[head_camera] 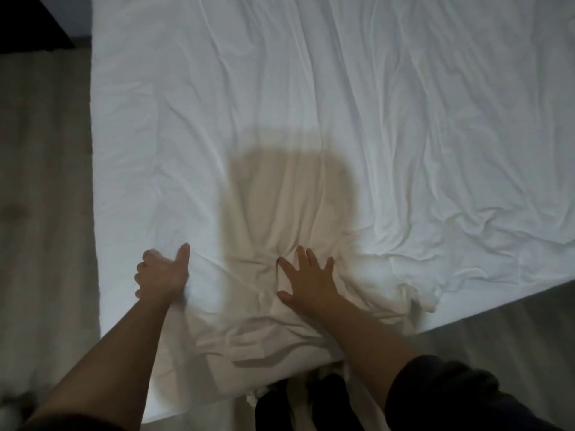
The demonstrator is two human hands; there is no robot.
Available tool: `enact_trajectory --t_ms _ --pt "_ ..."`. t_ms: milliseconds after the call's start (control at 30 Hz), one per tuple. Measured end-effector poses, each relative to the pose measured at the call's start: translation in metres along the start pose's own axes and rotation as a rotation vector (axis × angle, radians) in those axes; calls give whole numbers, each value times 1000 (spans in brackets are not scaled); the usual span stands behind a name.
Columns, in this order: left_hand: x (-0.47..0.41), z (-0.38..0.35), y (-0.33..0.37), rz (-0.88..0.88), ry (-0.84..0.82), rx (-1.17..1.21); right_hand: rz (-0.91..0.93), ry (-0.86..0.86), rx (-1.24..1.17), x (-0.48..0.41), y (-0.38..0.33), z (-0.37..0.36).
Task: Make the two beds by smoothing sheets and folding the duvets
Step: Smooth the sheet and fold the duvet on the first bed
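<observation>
A white wrinkled sheet covers the bed and fills most of the view. My left hand rests on the sheet near the bed's left corner, thumb out, fingers curled and blurred; whether they pinch cloth is unclear. Pressed flat on a bunched fold of the sheet near the front edge is my right hand, fingers spread. A shadow of my head falls on the sheet just beyond both hands. No duvet is clearly distinguishable from the sheet.
Light carpeted floor runs along the bed's left side and at the lower right. A dark piece of furniture stands at the top left corner. Dark clothing shows at the bottom edge.
</observation>
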State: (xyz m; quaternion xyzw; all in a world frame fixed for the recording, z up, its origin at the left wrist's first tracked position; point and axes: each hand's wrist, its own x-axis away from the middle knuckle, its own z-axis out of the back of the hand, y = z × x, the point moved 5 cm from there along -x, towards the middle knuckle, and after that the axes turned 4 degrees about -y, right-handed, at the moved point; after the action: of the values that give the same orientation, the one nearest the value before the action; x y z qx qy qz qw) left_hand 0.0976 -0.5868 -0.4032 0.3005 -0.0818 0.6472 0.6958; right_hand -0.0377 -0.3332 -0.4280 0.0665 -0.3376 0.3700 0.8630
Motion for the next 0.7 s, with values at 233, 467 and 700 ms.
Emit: enact_trajectory --t_ms 233,467,700 --pt "-17 7 24 -177 -156 -114 -54 76 -189 -10 -16 19" --pt "-17 23 14 -208 0 -333 -105 62 -104 -16 -24 13" --pt "-52 84 -47 -205 -4 -350 -79 -22 -144 -23 -111 25"
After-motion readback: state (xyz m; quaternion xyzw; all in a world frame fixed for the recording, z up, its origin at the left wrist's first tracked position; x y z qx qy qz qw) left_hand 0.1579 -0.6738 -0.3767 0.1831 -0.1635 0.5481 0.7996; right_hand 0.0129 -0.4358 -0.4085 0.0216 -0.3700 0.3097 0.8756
